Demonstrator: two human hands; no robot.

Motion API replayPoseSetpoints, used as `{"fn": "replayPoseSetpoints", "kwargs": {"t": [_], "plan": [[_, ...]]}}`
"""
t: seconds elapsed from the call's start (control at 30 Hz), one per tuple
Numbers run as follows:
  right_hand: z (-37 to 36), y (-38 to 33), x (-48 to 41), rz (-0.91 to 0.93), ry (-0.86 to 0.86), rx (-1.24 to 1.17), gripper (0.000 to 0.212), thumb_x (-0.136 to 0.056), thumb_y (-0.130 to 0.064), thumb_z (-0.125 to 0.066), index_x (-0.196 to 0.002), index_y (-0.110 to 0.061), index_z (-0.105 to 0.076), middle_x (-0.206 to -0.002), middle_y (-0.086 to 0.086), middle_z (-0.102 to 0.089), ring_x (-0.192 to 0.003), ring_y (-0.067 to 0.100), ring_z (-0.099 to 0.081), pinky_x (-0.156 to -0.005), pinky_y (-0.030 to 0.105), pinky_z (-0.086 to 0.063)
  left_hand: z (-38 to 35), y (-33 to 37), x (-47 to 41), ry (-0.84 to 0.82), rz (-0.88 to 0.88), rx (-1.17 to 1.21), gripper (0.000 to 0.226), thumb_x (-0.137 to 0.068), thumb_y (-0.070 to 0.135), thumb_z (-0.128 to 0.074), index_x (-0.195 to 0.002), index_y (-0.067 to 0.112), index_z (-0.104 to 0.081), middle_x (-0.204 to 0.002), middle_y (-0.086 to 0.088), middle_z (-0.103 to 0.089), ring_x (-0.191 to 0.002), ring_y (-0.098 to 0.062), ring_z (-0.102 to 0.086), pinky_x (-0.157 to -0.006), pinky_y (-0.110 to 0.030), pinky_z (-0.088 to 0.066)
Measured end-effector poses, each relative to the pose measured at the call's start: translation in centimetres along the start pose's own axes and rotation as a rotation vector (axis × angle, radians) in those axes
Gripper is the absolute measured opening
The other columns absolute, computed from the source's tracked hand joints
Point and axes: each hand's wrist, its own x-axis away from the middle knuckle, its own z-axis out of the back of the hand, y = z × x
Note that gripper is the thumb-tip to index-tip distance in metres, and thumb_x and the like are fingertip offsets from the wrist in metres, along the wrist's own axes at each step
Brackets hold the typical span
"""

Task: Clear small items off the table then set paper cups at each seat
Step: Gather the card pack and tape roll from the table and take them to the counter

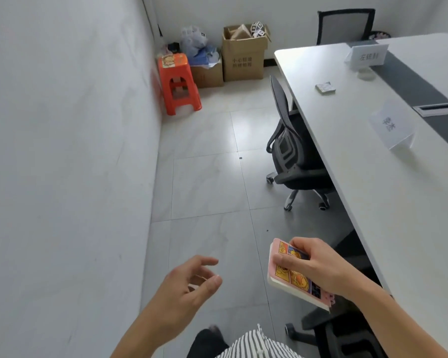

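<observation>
My right hand [313,267] grips a pink notebook with cartoon pictures [287,277], held over the floor beside the long white table [373,192]. My left hand [189,282] hangs over the floor with loosely curled fingers and holds nothing. On the table lie a small grey packet [325,88] and two white name cards, one near [391,125] and one far [367,56]. A small clear item [365,73] sits in front of the far card. No paper cups are in view.
A black office chair [295,156] is tucked at the table's left side, another [344,25] at the far end, a third [347,332] beside me. An orange stool [179,83] and cardboard boxes [243,55] stand in the far corner. The white wall runs along the left.
</observation>
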Motion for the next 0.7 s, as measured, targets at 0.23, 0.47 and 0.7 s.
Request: {"fn": "replayPoseSetpoints", "kwargs": {"t": [0.23, 0.47, 0.7], "plan": [[3.5, -1.9, -13.7, -0.104, 0.036, 0.036, 0.062, -0.061, -0.078, -0.056, -0.081, -0.02, -0.064, -0.079, 0.0, -0.073, -0.072, 0.016, -0.072, -0.07, 0.032, -0.057, 8.2, -2.1, -14.4, -0.009, 0.115, 0.053, 0.02, -0.085, 0.033, -0.066, -0.105, 0.033, -0.064, -0.095, -0.004, -0.071, -0.087, -0.012, -0.069, -0.079, -0.028, -0.054], [9.3, -8.1, -27.4, -0.178, 0.131, -0.019, 0.07, -0.054, -0.085, -0.054, -0.078, -0.02, -0.064, -0.075, -0.001, -0.072, -0.069, 0.015, -0.071, -0.071, 0.036, -0.058, 19.7, 2.5, -30.9, 0.027, 0.098, 0.093, 0.015, -0.085, 0.028, -0.069, -0.101, 0.027, -0.066, -0.093, -0.015, -0.071, -0.088, -0.025, -0.07, -0.079, -0.037, -0.055], [15.5, -10.8, -38.6, -0.254, 0.227, -0.107, 0.088, -0.041, -0.096, -0.053, -0.082, -0.019, -0.066, -0.075, -0.007, -0.073, -0.071, 0.015, -0.072, -0.073, 0.043, -0.061, 25.8, 10.0, -47.4, -0.061, 0.018, 0.032, 0.017, -0.088, 0.025, -0.065, -0.105, 0.027, -0.065, -0.094, -0.007, -0.072, -0.087, -0.017, -0.069, -0.078, -0.03, -0.054]]}}
